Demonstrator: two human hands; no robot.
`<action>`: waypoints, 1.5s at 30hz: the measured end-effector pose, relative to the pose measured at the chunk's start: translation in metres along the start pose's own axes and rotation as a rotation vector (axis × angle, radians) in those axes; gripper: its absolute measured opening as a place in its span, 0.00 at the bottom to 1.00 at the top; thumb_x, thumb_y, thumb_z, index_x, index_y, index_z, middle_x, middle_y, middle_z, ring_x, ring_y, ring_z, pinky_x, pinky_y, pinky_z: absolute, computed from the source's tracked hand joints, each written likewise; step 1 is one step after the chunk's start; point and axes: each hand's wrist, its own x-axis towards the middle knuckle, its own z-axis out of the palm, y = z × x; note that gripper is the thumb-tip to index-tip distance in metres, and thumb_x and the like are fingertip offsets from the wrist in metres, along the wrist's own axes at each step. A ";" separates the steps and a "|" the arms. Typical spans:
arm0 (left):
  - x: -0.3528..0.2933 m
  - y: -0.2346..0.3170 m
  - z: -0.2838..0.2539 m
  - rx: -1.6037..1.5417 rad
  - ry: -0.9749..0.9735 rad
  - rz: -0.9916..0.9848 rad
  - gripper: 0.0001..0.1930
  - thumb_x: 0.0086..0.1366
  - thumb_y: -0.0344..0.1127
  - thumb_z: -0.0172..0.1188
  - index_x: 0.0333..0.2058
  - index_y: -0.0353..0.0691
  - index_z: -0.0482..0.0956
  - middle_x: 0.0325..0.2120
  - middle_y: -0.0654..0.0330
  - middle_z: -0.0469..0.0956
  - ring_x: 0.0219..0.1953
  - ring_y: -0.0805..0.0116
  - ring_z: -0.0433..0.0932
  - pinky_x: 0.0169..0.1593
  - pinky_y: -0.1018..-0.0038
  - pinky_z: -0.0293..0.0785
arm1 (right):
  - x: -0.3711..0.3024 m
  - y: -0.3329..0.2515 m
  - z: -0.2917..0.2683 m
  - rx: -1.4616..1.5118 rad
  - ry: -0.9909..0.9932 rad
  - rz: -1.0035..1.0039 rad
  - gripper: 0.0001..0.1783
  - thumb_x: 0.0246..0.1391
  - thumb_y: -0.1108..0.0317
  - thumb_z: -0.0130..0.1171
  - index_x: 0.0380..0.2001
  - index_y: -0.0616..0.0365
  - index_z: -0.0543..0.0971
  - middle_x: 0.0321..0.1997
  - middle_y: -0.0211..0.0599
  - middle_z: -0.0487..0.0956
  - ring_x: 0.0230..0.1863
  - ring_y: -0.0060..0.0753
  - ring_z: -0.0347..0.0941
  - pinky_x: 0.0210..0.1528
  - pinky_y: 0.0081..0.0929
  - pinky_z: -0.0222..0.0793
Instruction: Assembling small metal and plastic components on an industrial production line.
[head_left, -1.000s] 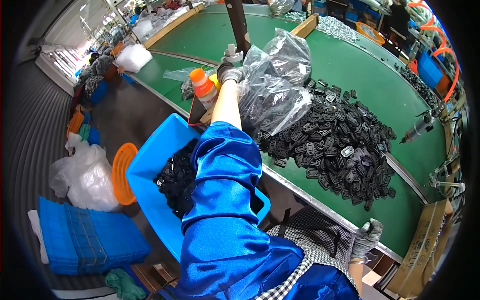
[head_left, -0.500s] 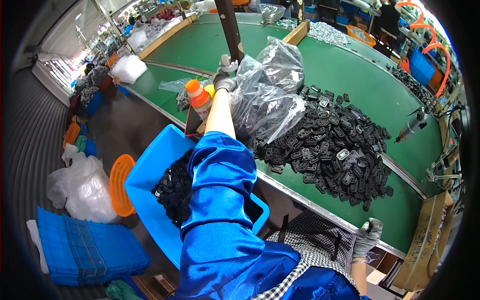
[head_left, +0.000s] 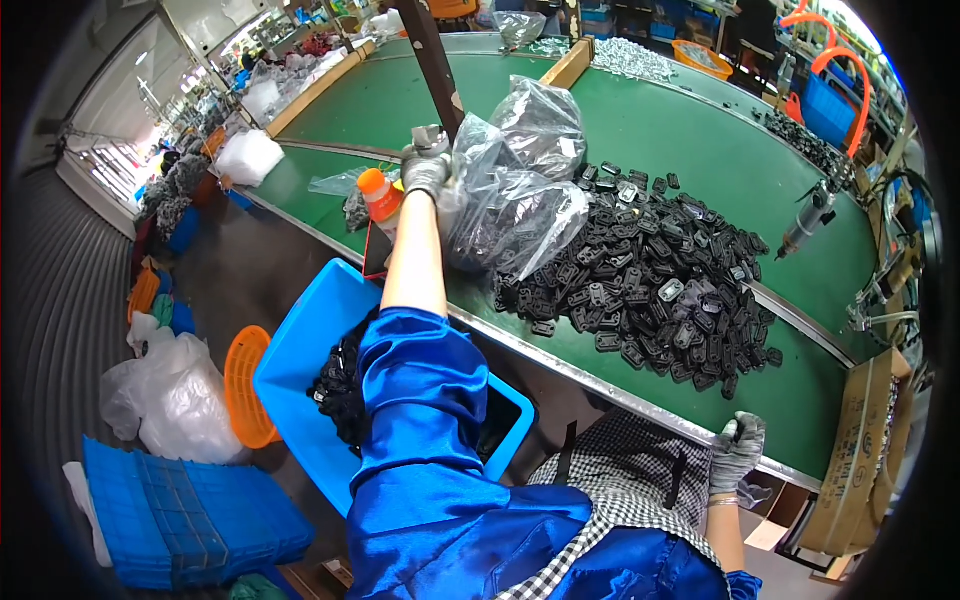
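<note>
My left hand [head_left: 427, 172], in a grey-white glove, is stretched far over the green table [head_left: 385, 105], beside the foot of a dark post. Its fingers are closed around a small grey object [head_left: 429, 138] whose kind I cannot make out. Just right of it stands a clear plastic bag [head_left: 500, 215] with dark contents, and an orange-capped bottle [head_left: 378, 195] is close on its left. My right hand [head_left: 738, 448], also gloved, has its fingers curled over the metal table edge [head_left: 600, 385]. Small black oval parts [head_left: 660, 275] lie heaped between my hands.
Under my left arm sits a blue bin [head_left: 300, 400] holding black pieces. An orange basket [head_left: 250, 385], a white plastic bag [head_left: 180, 395] and flat blue crates [head_left: 190, 515] lie left. A power screwdriver [head_left: 806, 222] hangs at right, above a cardboard box [head_left: 862, 460].
The view has shifted slightly. My left arm reaches a little farther, with more bare forearm showing beyond the blue sleeve. My right hand stays on the table edge.
</note>
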 end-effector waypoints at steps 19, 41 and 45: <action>-0.338 0.175 0.031 -0.825 -0.018 0.781 0.19 0.60 0.22 0.55 0.51 0.32 0.68 0.47 0.54 0.72 0.49 0.64 0.72 0.54 0.70 0.68 | 0.017 -0.010 -0.047 0.117 -0.217 0.162 0.15 0.41 0.73 0.60 0.37 0.52 0.79 0.40 0.41 0.79 0.45 0.45 0.74 0.52 0.37 0.68; -0.617 0.237 0.209 -0.389 -1.006 1.331 0.13 0.53 0.27 0.61 0.40 0.37 0.78 0.37 0.52 0.77 0.41 0.53 0.75 0.48 0.63 0.72 | -0.022 0.127 -0.397 -0.357 0.383 0.473 0.09 0.53 0.74 0.59 0.39 0.58 0.77 0.37 0.34 0.77 0.37 0.28 0.75 0.42 0.25 0.72; -0.622 0.245 0.213 -0.341 -0.913 1.400 0.11 0.54 0.29 0.61 0.38 0.38 0.79 0.35 0.53 0.77 0.40 0.53 0.75 0.48 0.60 0.71 | 0.026 0.141 -0.403 -0.441 0.145 0.394 0.10 0.53 0.71 0.59 0.39 0.57 0.77 0.36 0.35 0.79 0.34 0.29 0.76 0.40 0.26 0.73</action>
